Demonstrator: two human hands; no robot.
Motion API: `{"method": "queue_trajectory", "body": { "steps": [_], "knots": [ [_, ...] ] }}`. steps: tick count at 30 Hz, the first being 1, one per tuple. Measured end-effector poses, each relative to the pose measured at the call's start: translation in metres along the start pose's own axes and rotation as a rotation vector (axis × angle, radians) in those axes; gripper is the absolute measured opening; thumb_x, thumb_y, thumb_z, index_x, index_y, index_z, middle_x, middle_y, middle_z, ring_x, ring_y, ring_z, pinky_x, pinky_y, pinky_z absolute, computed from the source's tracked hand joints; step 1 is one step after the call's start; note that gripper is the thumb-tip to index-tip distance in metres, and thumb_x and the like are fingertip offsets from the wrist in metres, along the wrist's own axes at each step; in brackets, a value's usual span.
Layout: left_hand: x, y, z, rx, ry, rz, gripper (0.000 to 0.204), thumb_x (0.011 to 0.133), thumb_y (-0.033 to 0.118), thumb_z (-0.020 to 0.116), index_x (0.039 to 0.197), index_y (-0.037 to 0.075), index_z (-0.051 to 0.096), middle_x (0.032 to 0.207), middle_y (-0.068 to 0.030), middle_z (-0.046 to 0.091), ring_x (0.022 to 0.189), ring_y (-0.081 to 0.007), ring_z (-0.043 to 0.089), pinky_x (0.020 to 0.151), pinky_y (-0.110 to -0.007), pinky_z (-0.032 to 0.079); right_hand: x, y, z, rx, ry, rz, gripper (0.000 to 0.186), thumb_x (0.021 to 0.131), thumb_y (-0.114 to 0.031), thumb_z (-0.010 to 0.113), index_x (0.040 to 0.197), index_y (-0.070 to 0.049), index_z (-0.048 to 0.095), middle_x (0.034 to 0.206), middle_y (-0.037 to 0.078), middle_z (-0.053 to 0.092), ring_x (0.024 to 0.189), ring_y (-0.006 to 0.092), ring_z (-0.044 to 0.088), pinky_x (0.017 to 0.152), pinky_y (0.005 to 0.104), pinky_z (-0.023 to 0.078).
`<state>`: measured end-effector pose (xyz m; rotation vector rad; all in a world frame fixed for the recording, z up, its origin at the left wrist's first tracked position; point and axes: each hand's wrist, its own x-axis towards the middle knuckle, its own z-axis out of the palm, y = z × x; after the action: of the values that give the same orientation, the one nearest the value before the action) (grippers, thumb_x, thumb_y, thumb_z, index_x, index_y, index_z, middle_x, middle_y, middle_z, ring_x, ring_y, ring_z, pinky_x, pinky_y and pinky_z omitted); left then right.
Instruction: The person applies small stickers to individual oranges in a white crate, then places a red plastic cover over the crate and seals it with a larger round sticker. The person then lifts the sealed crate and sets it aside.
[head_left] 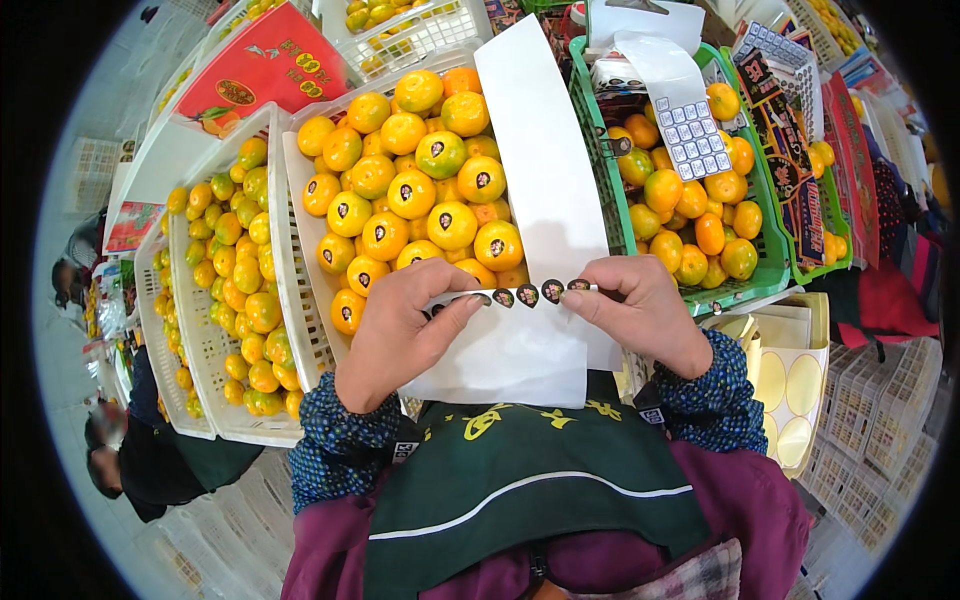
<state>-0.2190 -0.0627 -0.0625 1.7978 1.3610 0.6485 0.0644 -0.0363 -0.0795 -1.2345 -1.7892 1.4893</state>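
A narrow strip of dark oval stickers (528,295) is stretched level between my two hands. My left hand (405,322) pinches its left end between thumb and fingers, and my right hand (648,308) pinches the right end. Just beyond them stands a white crate (292,190) filled with orange and yellow-green mandarins (402,133). Many of the nearer fruits carry a dark oval sticker, while several at the back show none. A long white paper sheet (545,140) lies along the crate's right side, with white paper (500,360) below my hands.
To the left, another white crate (190,260) holds smaller mandarins. On the right is a green crate (600,170) of mandarins with a sheet of pale labels (690,135) hanging over it. A red printed box (250,70) sits at the back left. Another person (150,460) is at the left.
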Motion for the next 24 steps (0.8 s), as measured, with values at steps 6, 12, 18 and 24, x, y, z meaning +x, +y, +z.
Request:
{"method": "queue_trajectory", "body": {
  "steps": [6, 12, 18, 24],
  "knots": [
    [0.005, -0.023, -0.023, 0.022, -0.13, 0.021, 0.013, 0.093, 0.009, 0.075, 0.097, -0.002, 0.071, 0.082, -0.0116, 0.07, 0.074, -0.0223, 0.067, 0.07, -0.033, 0.053, 0.014, -0.018, 0.003, -0.298, 0.114, -0.173, 0.024, 0.09, -0.008, 0.074, 0.113, -0.004, 0.074, 0.086, 0.005, 0.062, 0.072, 0.0143, 0.06, 0.063, 0.0316, 0.048],
    [0.009, -0.034, -0.03, -0.004, -0.184, 0.04, 0.01, 0.092, 0.008, 0.075, 0.097, 0.0, 0.072, 0.081, -0.012, 0.069, 0.073, -0.0244, 0.067, 0.067, -0.035, 0.052, 0.038, -0.025, 0.023, -0.489, -0.04, -0.356, 0.016, 0.083, -0.003, 0.073, 0.099, -0.005, 0.07, 0.091, 0.011, 0.064, 0.085, 0.0304, 0.065, 0.073, 0.0401, 0.052],
    [0.014, -0.052, -0.048, 0.03, -0.2, 0.03, 0.01, 0.091, 0.008, 0.074, 0.097, 0.001, 0.071, 0.082, -0.0134, 0.068, 0.074, -0.0283, 0.067, 0.068, -0.037, 0.053, 0.062, -0.032, 0.037, -0.541, -0.118, -0.322, 0.014, 0.082, -0.003, 0.072, 0.094, -0.005, 0.067, 0.088, 0.01, 0.063, 0.086, 0.0313, 0.065, 0.072, 0.0422, 0.052],
    [0.021, -0.077, -0.061, 0.005, -0.184, 0.041, 0.01, 0.093, 0.009, 0.074, 0.097, 0.001, 0.071, 0.08, -0.0104, 0.067, 0.072, -0.0219, 0.066, 0.066, -0.034, 0.051, 0.094, -0.041, 0.048, -0.497, -0.187, -0.349, 0.011, 0.084, 0.0, 0.07, 0.093, -0.005, 0.066, 0.087, 0.01, 0.063, 0.083, 0.033, 0.064, 0.072, 0.0409, 0.053]
  ]
}}
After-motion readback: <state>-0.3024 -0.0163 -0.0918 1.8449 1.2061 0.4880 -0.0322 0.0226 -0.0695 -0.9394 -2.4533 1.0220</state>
